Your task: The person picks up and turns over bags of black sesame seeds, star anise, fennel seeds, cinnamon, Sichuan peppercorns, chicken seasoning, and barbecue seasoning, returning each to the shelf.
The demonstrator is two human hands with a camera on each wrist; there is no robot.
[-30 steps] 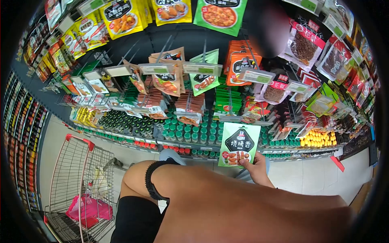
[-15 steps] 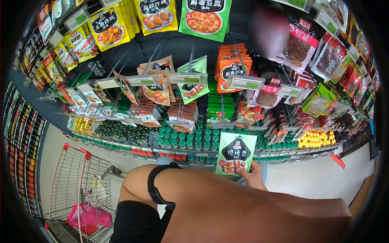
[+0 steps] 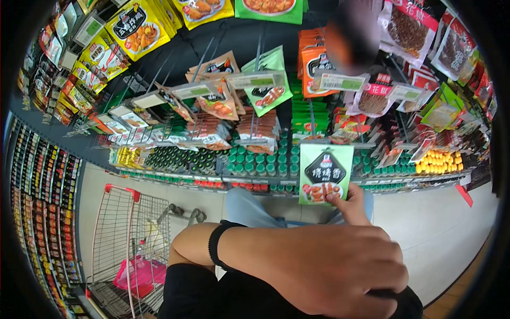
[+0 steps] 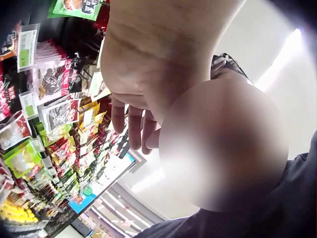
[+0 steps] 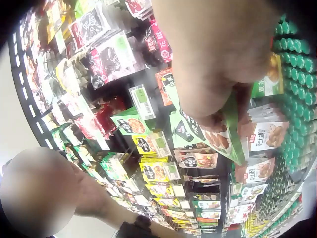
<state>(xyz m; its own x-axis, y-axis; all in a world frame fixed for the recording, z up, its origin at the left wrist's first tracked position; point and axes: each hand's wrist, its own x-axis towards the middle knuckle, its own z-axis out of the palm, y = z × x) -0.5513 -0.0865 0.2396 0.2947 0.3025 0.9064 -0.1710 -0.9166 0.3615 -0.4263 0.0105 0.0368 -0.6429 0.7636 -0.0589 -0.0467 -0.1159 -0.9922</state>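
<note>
Lifted since a second ago: green seasoning packet (image 3: 325, 171), now centre-right of frame, overlapping the green-capped jars (image 3: 255, 159); free of any hook, wholly in hand. Pinched at lower corner by right grip (image 3: 353, 206), thumb on front. Left grip (image 3: 340, 271) newly in view at bottom centre, fingers loose, nothing held. Price-tag rails (image 3: 340, 82) jutting just above packet. Open floor (image 3: 441, 234) lower right, cart (image 3: 119, 239) lower left.

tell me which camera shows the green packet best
Head view: the green packet faces it whole, pinched by the right hand. Right wrist view shows part of it behind the hand; left wrist view shows none.
</note>
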